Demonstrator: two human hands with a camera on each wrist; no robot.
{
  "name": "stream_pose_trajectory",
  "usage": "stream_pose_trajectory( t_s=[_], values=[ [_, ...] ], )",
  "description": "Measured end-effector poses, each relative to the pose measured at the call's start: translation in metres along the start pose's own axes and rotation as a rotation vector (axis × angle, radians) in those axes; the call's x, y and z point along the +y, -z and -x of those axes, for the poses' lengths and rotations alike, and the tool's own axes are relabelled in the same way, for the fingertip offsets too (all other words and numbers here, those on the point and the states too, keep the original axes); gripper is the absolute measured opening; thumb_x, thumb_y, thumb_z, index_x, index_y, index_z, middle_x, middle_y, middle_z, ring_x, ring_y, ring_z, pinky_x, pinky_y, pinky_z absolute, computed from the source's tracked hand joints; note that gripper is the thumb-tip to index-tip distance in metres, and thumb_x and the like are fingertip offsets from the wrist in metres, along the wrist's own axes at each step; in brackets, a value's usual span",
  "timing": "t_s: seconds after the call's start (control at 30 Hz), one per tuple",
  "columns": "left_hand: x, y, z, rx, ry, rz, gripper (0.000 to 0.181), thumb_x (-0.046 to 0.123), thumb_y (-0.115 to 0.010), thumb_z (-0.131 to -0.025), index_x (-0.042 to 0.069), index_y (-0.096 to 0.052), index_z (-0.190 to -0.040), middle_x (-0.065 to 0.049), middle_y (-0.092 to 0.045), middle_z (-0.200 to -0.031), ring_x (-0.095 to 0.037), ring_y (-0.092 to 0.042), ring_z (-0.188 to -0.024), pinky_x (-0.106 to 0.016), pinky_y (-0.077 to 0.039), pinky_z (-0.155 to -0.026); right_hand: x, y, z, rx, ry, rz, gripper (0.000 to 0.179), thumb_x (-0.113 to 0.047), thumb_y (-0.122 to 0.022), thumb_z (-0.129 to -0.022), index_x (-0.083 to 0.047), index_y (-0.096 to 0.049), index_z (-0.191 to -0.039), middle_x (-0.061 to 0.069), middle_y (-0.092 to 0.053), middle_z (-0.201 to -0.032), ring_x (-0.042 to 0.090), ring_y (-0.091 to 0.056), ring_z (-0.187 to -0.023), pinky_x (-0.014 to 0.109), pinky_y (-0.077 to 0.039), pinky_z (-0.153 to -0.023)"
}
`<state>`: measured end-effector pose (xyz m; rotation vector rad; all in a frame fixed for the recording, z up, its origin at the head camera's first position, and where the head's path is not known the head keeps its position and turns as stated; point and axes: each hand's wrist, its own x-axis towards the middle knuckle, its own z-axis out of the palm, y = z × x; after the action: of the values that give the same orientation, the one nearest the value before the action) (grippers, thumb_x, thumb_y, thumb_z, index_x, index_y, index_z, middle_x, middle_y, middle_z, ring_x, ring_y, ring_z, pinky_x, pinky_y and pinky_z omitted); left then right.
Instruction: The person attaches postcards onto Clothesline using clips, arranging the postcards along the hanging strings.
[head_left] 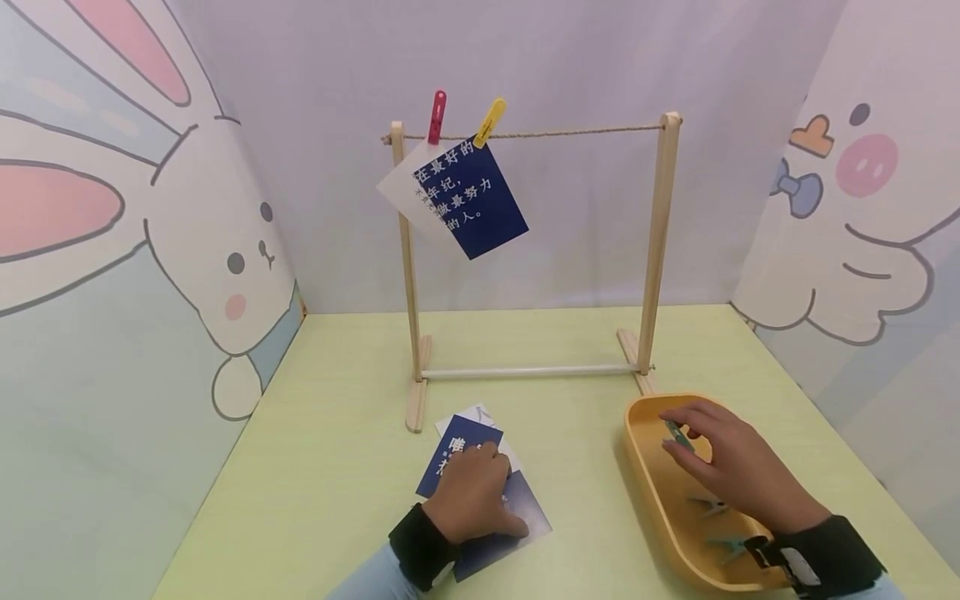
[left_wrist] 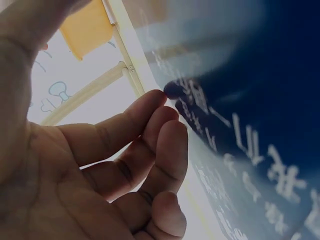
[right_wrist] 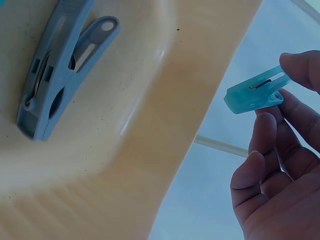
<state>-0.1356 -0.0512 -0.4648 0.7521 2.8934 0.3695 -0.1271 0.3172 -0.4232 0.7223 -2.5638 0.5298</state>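
My right hand pinches a teal clothespin between thumb and fingertips, over the yellow-orange tray. Blue printed cards lie overlapping on the table, with a white one partly beneath. Across these cards rests my left hand, its thumb spread away from the bent fingers. In the left wrist view, the fingertips touch the glossy blue card with white lettering. On the rack's rope, a red clothespin and a yellow clothespin hold a white card and a blue card.
A wooden rack with a white lower bar stands at the back of the pale green table. Inside the tray lie a grey-blue clothespin and another teal one. Cartoon-printed panels flank the table.
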Motion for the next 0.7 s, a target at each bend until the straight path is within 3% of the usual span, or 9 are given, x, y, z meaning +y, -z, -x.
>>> stream_pose_trajectory(
  t_s=[0.2,0.4,0.57,0.7],
  values=[
    [0.0013,0.0009,-0.0004,-0.007,0.015,0.030,0.064,0.059,-0.091,-0.064,0.012,-0.070,-0.102,0.006,-0.052,-0.083,-0.012,-0.046,-0.077,-0.032,-0.042,-0.069,-0.0024,0.0015,-0.0001,-0.006,-0.011,0.001,0.042,-0.012,-0.086,-0.082,-0.016,-0.070,-0.121,-0.005,-0.068,-0.116,0.011,-0.063,-0.092,0.019,-0.051,-0.075],
    [0.0032,0.0009,0.0007,0.000,0.021,0.060,0.065,0.057,-0.093,-0.064,0.013,-0.066,-0.104,0.007,-0.052,-0.084,-0.012,-0.046,-0.079,-0.031,-0.041,-0.069,-0.0042,0.0025,0.0010,-0.002,-0.003,-0.010,0.044,-0.010,-0.087,-0.082,-0.014,-0.069,-0.122,-0.004,-0.068,-0.117,0.010,-0.064,-0.091,0.012,-0.047,-0.075],
    [0.0033,0.0025,0.0017,0.027,0.019,0.102,0.069,0.053,-0.094,-0.065,0.011,-0.067,-0.112,0.006,-0.058,-0.090,-0.011,-0.051,-0.082,-0.032,-0.047,-0.075,-0.0062,0.0057,-0.0011,0.009,0.011,0.017,0.044,-0.009,-0.087,-0.080,-0.013,-0.070,-0.120,-0.005,-0.069,-0.114,0.010,-0.065,-0.090,0.010,-0.045,-0.075],
    [0.0034,0.0044,0.0026,0.047,0.005,0.143,0.056,0.041,-0.092,-0.072,0.010,-0.072,-0.115,0.005,-0.065,-0.096,-0.010,-0.056,-0.088,-0.033,-0.051,-0.082,-0.0074,0.0083,-0.0025,0.010,0.023,0.034,0.045,-0.009,-0.088,-0.078,-0.013,-0.070,-0.119,-0.006,-0.069,-0.111,0.010,-0.064,-0.089,0.010,-0.044,-0.075]
  ],
)
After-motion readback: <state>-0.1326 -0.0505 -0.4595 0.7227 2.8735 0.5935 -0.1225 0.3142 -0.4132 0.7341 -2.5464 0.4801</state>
